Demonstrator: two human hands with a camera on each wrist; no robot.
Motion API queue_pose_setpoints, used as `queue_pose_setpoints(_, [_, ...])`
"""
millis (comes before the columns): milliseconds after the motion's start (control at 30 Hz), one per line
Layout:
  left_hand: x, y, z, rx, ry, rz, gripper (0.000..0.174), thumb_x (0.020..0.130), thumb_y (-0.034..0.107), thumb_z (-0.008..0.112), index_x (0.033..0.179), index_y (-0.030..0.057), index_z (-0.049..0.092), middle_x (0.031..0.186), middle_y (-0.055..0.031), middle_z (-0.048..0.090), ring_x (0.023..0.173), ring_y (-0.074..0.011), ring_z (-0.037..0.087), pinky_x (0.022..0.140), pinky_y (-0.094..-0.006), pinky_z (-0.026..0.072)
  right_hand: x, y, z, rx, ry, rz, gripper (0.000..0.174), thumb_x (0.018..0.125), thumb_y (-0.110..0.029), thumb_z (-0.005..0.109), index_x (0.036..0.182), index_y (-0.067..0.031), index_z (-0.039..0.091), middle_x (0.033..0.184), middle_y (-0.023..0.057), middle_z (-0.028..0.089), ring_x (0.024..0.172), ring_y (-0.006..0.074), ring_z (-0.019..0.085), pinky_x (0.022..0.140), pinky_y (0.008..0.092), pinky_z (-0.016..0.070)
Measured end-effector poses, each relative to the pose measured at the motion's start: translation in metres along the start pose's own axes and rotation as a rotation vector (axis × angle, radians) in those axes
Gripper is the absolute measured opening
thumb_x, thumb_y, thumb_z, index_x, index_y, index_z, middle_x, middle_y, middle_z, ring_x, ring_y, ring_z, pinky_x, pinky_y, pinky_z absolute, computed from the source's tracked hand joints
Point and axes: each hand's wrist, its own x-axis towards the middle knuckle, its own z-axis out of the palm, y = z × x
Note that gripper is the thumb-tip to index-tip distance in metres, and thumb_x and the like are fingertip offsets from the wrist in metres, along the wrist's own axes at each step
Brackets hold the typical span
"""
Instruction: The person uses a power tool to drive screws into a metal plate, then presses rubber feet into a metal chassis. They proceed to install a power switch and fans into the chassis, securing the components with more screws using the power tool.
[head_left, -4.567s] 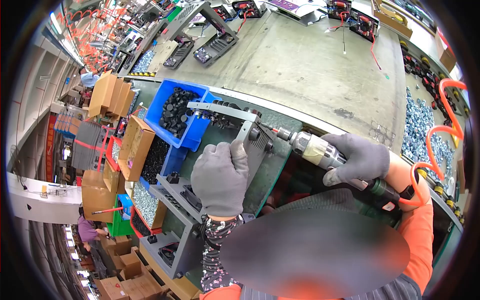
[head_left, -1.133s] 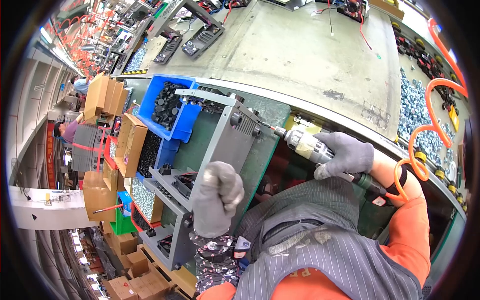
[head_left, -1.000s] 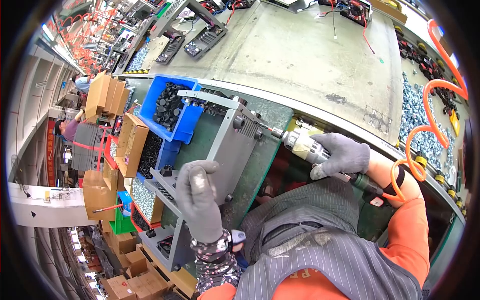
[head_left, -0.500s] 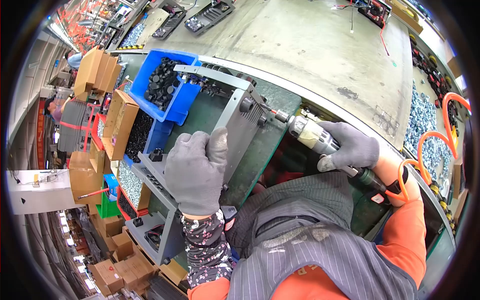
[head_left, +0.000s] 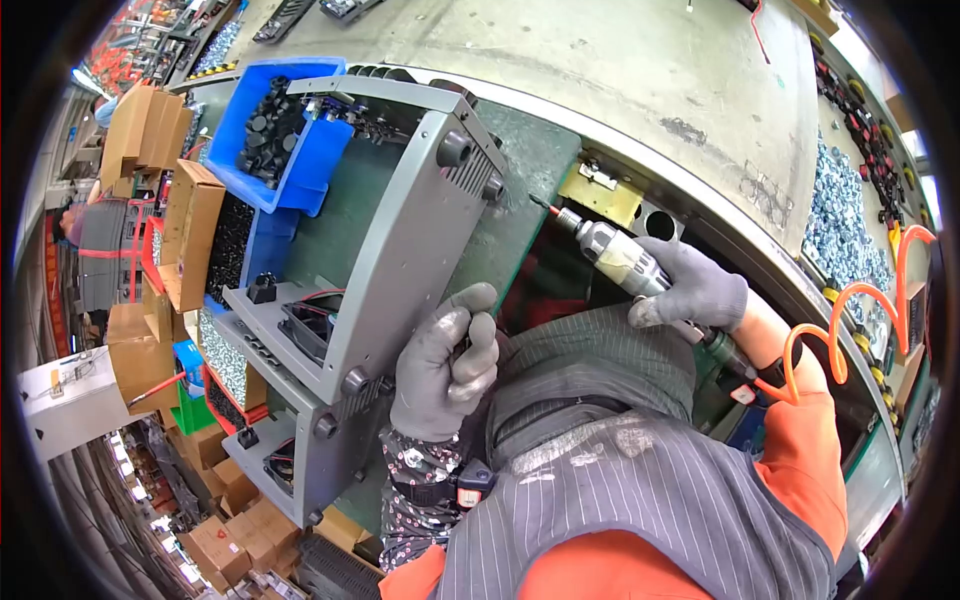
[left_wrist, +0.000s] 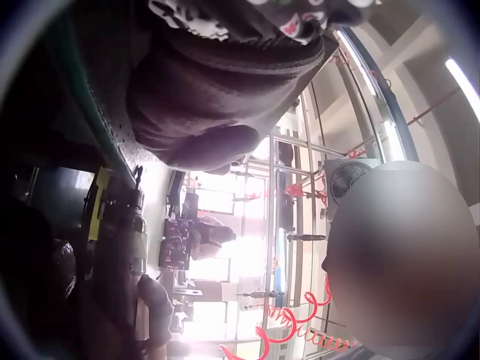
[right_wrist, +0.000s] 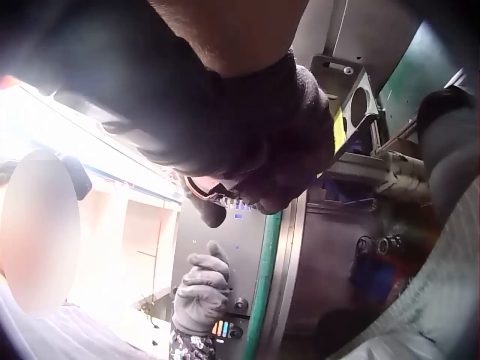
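Observation:
My gloved right hand (head_left: 695,290) grips an inline air screwdriver (head_left: 625,262) with a taped body and an orange coiled hose (head_left: 840,320). Its bit (head_left: 540,203) points up and left, apart from a grey metal housing (head_left: 400,240) with vent slots and black round feet (head_left: 454,149). My gloved left hand (head_left: 445,365) is at the housing's near edge, its fingers curled in toward the palm; I cannot tell if something small is inside. In the right wrist view, the same left hand (right_wrist: 202,292) overlaps the grey panel (right_wrist: 225,247).
A second grey housing (head_left: 335,450) with a fan stands nearer the body. Behind are a blue bin (head_left: 312,170) of black feet and cardboard boxes (head_left: 190,235). A long worktable (head_left: 600,60) runs across the back, with loose metal fasteners (head_left: 840,220) on the right.
My left hand has come off the panel's face toward the body and turned, fingers now curled. The screwdriver's bit has drawn away from the housing's right end. The head view has shifted.

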Motion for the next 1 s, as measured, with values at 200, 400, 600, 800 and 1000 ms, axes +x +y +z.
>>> queue_pose_setpoints(200, [0.006, -0.014, -0.001, 0.263, 0.190, 0.201, 0.031, 0.095, 0.012, 0.044, 0.123, -0.0019, 0.048, 0.093, -0.0075, 0.061, 0.059, -0.0046, 0.045, 0.045, -0.0161, 0.0364, -0.008, -0.007, 0.006, 0.025, -0.022, -0.023, 0.058, 0.066, -0.026, 0.079, 0.111, -0.0004, 0.054, 0.088, 0.0080, 0.060, 0.082, 0.0159, 0.056, 0.076, 0.0311, 0.0462])
queue_pose_setpoints(400, [0.012, -0.017, -0.001, 0.194, 0.189, 0.250, 0.031, 0.096, 0.019, 0.048, 0.120, -0.0011, 0.050, 0.086, -0.0073, 0.061, 0.055, -0.0052, 0.044, 0.043, -0.0171, 0.0346, -0.037, -0.047, 0.014, 0.215, -0.280, 0.172, 0.061, 0.065, -0.022, 0.079, 0.115, -0.0014, 0.051, 0.089, 0.0068, 0.060, 0.081, 0.0136, 0.056, 0.074, 0.0304, 0.0483])
queue_pose_setpoints(600, [0.015, -0.020, 0.009, 0.330, 0.216, 0.323, 0.029, 0.095, 0.025, 0.050, 0.107, -0.0010, 0.055, 0.064, 0.0002, 0.052, 0.043, -0.0045, 0.035, 0.037, -0.0186, 0.0276, -0.041, -0.026, 0.031, 0.100, -0.220, -0.174, 0.070, 0.065, -0.025, 0.079, 0.123, 0.0003, 0.049, 0.098, 0.0098, 0.060, 0.090, 0.0177, 0.059, 0.080, 0.0316, 0.0485])
queue_pose_setpoints(800, [0.017, -0.022, 0.018, 0.356, 0.309, 0.334, 0.030, 0.095, 0.028, 0.050, 0.104, -0.0011, 0.056, 0.059, 0.0024, 0.048, 0.042, -0.0037, 0.034, 0.036, -0.0179, 0.0265, -0.045, -0.038, 0.032, 0.147, -0.282, -0.120, 0.076, 0.065, -0.026, 0.078, 0.128, 0.0001, 0.044, 0.101, 0.0121, 0.061, 0.091, 0.0204, 0.060, 0.082, 0.0327, 0.0486])
queue_pose_setpoints(1000, [0.014, -0.027, 0.023, 0.430, 0.301, 0.337, 0.031, 0.095, 0.030, 0.051, 0.102, 0.0002, 0.058, 0.058, 0.0031, 0.047, 0.043, -0.0033, 0.035, 0.036, -0.0180, 0.0266, -0.046, -0.034, 0.031, 0.081, -0.318, -0.151, 0.075, 0.066, -0.025, 0.077, 0.128, 0.0001, 0.043, 0.102, 0.0126, 0.061, 0.091, 0.0206, 0.061, 0.082, 0.0328, 0.0488])
